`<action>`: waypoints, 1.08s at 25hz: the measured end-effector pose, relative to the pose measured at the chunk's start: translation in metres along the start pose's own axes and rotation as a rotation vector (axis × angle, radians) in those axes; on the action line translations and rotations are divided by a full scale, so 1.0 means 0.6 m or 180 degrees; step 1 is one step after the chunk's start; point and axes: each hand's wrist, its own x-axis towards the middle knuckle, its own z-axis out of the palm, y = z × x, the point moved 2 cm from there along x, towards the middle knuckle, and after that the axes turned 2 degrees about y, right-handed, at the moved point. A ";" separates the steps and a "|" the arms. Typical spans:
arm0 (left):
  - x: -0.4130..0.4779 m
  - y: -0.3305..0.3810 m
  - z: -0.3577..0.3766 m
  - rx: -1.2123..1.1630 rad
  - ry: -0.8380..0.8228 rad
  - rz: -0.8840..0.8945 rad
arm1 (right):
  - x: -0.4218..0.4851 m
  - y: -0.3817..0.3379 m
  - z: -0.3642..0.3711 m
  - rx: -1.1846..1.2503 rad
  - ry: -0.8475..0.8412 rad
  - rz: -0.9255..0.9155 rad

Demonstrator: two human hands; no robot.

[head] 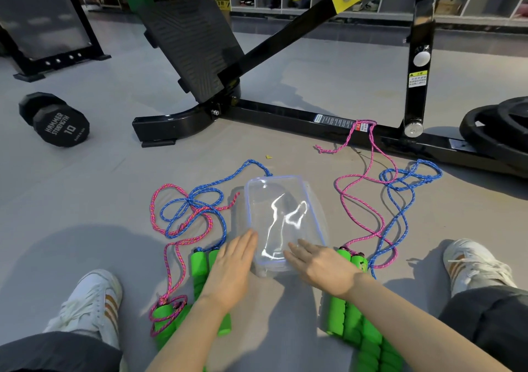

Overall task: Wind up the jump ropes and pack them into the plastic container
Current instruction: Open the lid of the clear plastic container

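A: Since the clear plastic container (313, 208) sits lidded on the floor between the person's legs, where are the hands?

B: The left hand (231, 268) lies flat at its near left edge, fingers straight, gripping nothing. The right hand (320, 266) rests on its near right corner, fingers likewise straight and relaxed.

A: And the jump ropes?

B: All outside it, unwound. Left of the container, a pink rope (168, 185) and a blue rope (251, 161) lie in tangled loops, with green foam handles (198, 268) partly under the left forearm. Right of it lie a second pink rope (351, 136) and a second blue rope (428, 162), with more green handles (338, 314) beside the right wrist. That pink one loops over the black machine frame (285, 114) beyond the container.

A: Anything else?

B: A black dumbbell (54, 118) well to the container's left, weight plates (503, 120) well to its right, and a left sneaker (91, 300) and right sneaker (474, 263) flanking it.
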 end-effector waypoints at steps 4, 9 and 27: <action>0.020 -0.030 0.001 0.0373 -0.0119 -0.0203 | -0.019 0.053 -0.016 0.0118 -0.0278 0.0174; 0.024 0.020 0.003 -0.0096 -0.0074 0.0162 | -0.001 0.051 -0.029 -0.0040 -0.0381 0.1171; 0.009 0.028 0.012 0.0441 -0.0653 0.0200 | 0.004 0.030 0.012 -0.0799 -0.0973 0.0597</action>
